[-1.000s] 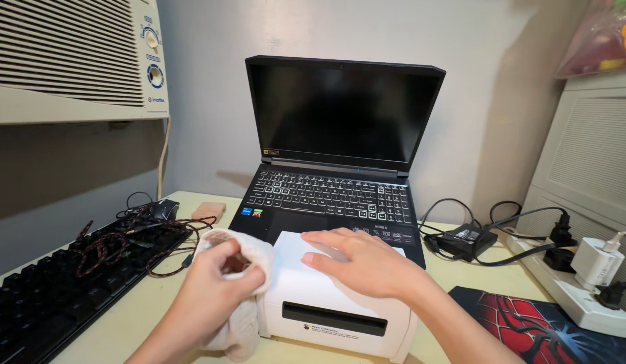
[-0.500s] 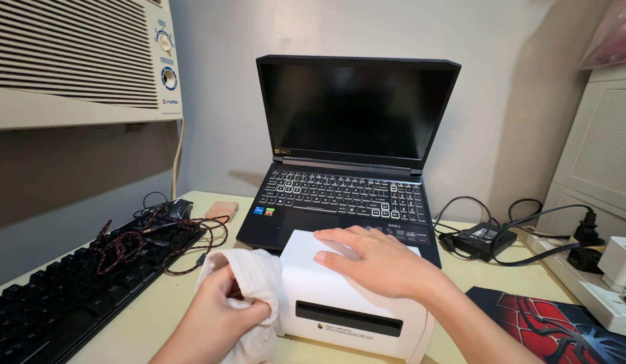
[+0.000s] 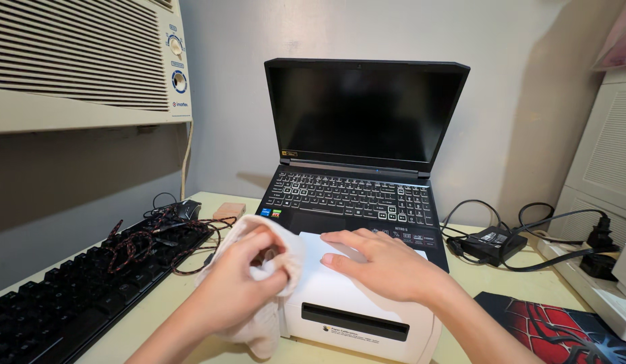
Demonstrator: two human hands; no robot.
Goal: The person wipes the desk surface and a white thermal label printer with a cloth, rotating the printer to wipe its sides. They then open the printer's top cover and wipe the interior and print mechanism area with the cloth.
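Note:
A small white box-shaped printer (image 3: pixel 357 317) with a dark slot on its front stands on the pale yellow desk (image 3: pixel 158 317), in front of an open black laptop (image 3: pixel 357 155). My right hand (image 3: pixel 380 263) lies flat on the printer's top, fingers apart. My left hand (image 3: pixel 245 283) grips a bunched white cloth (image 3: pixel 259 323) and presses it against the printer's upper left edge. Part of the cloth hangs down beside the printer's left side.
A black keyboard (image 3: pixel 63 303) with a red-and-black braided cable (image 3: pixel 148 239) on it lies at the left. A window air conditioner (image 3: pixel 77 61) sits above it. A black power adapter (image 3: pixel 492 243), cables, a white power strip (image 3: pixel 610 296) and a red-and-blue mouse pad (image 3: pixel 556 330) are at the right.
My left hand has moved the cloth up from the printer's left side to its upper left edge. My right hand has stayed on top. The view has shifted a little to the left.

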